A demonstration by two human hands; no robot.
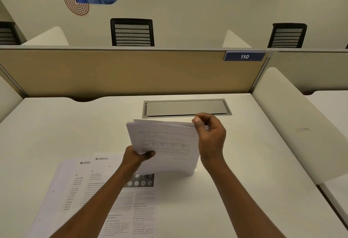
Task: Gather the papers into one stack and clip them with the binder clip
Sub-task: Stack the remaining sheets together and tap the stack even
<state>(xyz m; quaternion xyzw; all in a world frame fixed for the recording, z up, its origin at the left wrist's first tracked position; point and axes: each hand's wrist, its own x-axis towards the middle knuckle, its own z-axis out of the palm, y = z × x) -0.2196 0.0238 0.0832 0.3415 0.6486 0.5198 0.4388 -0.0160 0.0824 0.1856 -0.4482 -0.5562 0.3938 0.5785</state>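
The single head-worn camera is looking forward and down over the white desk (244,162), close in. It is facing the tan partition (122,72).

A blue nameplate (244,56) at the divider's top edge, toward one o'clock, reads "110" in white. On the wall (207,8) beyond, at one o'clock, dark italic lettering reads "not those who wait"; the line above it is cut off. On a printed sheet (139,217) lying on the desk at six o'clock, a heading reads "MANAGEMENT OF CATARACT". Other print on the papers is too small to read.
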